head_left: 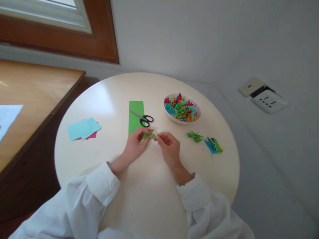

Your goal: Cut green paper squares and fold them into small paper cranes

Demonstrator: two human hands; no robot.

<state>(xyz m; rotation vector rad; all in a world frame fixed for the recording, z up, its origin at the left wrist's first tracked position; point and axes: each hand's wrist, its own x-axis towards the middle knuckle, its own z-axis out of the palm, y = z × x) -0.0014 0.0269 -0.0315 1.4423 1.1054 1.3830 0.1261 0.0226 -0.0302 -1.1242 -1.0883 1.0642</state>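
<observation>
Just beyond the gripped paper piece (152, 134), scissors (142, 118) lie partly on a paper sheet (134, 123); beyond rightward, a bowl (174, 119) holds paper cranes (180, 109); right, paper strips (213, 145); left, overlapping paper squares (83, 128).

Bare hands (134, 143) (171, 147) close together, thumbs (146, 141) pinched against fingers (144, 130), wrists (117, 165) uncovered, sleeved forearms (102, 183) converging from either side
</observation>
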